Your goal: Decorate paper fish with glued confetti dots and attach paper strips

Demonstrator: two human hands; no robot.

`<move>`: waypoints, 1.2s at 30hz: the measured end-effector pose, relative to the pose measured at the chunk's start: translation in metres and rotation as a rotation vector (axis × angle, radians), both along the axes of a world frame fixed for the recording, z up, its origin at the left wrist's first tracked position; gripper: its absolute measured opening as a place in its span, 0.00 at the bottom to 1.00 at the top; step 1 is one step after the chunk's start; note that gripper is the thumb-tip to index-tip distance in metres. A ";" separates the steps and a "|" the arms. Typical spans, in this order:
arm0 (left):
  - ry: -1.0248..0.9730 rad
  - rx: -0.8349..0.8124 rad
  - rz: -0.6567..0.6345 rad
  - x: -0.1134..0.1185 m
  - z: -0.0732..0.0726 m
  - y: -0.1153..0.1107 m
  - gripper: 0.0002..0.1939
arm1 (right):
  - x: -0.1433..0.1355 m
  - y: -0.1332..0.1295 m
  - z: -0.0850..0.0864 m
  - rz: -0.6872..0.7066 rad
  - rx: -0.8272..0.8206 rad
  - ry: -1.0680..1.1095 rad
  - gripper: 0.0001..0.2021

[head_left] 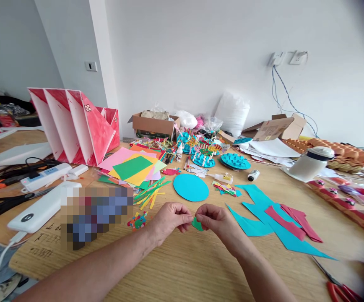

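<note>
A small piece of green paper [197, 224] is held just above the table between my two hands. My left hand [173, 219] pinches its left side between thumb and fingers, and my right hand [215, 217] pinches its right side. My fingers cover part of its outline. Beyond the hands lies a blue paper oval [191, 187]. Blue paper offcuts [257, 218] and red paper strips [284, 224] are to the right of my right hand. Left of my left wrist is a little pile of colourful paper dots [137, 221].
Coloured sheets [133, 167], green and yellow strips [150, 193] and a red-and-white file holder [75, 126] stand to the left. Scissors [339, 285] lie at the right front edge. A white power bank [40, 209], small bottles and egg cartons [345, 153] surround the work area.
</note>
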State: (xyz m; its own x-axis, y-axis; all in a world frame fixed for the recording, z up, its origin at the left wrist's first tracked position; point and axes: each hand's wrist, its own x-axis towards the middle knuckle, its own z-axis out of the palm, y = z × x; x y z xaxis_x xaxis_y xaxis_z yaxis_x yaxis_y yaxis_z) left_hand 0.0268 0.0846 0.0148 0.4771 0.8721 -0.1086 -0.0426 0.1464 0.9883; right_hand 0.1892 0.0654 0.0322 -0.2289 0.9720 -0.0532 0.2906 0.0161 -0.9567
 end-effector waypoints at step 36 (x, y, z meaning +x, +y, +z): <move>0.051 -0.028 -0.019 0.003 -0.002 -0.003 0.07 | -0.008 -0.002 -0.006 -0.031 0.220 -0.368 0.05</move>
